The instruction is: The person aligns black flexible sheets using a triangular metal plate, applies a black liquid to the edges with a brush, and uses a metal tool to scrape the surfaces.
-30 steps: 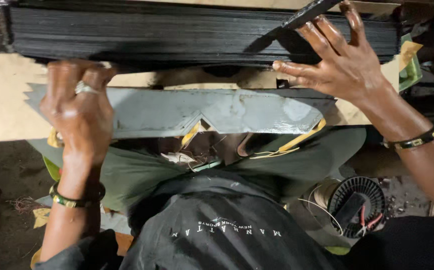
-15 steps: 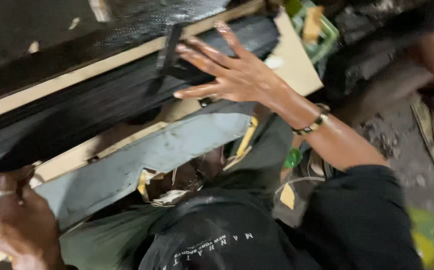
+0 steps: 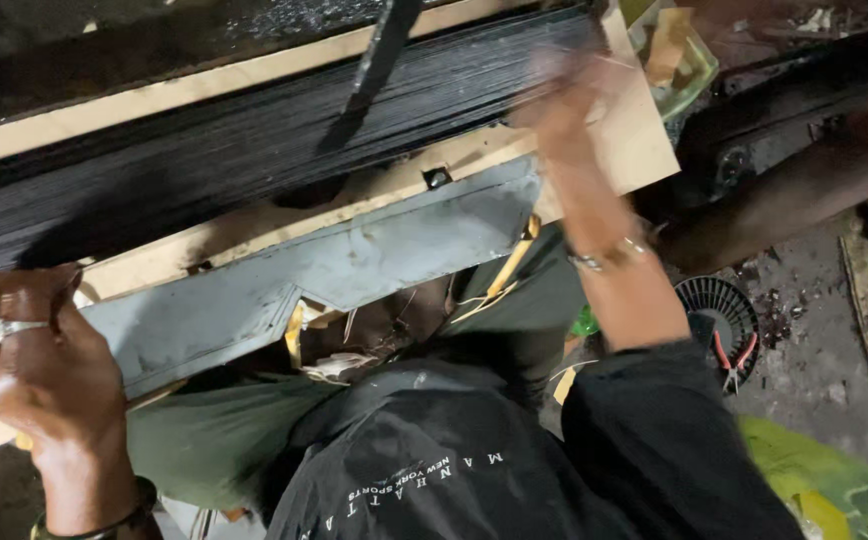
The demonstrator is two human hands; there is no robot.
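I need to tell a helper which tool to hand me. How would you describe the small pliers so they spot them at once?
Start at the right hand over the black sheet stack, then follow that arm down to the floor on its right. There lies a round black ribbed fan guard. The pliers rest on its lower edge, the only thing there with red handles.

A rough workshop, by every sign: a thick stack of thin black sheets (image 3: 254,150) lying on a bare wooden board (image 3: 624,140), with a grey metal plate (image 3: 354,270) along its edge. Gritty concrete floor (image 3: 814,330) strewn with debris, red-handled pliers (image 3: 732,360) dropped beside a round black fan guard (image 3: 719,310).
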